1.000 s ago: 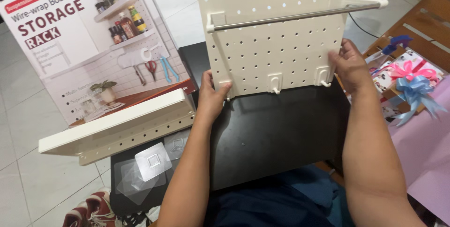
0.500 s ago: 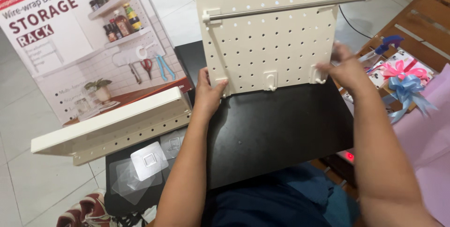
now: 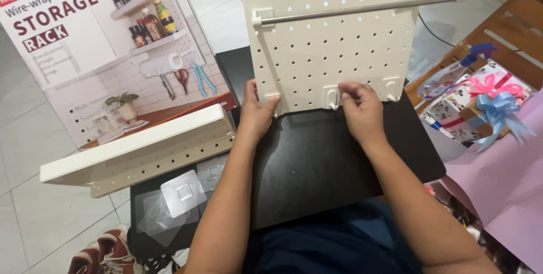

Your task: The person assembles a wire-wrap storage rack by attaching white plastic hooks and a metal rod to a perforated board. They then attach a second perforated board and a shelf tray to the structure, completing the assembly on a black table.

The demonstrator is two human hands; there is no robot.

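Head view: a cream plastic pegboard panel (image 3: 334, 42) with a metal rail (image 3: 356, 9) stands upright at the far edge of the black tabletop (image 3: 317, 161). The left hand (image 3: 257, 112) clasps its lower left corner; the right hand (image 3: 359, 110) pinches a small cream hook (image 3: 332, 98) on its bottom edge. A white product box (image 3: 85, 53) printed with a kitchen photo and red lettering leans past the left edge, behind a cream perforated shelf (image 3: 141, 149). Clear adhesive mounts (image 3: 178, 195) lie at the near left corner

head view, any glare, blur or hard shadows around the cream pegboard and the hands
Head view: soft, even light; cream perforated pegboard panel, left hand and right hand are sharp, no motion blur; only faint shadows on the black tabletop; mild sheen on the clear adhesive hook pads.
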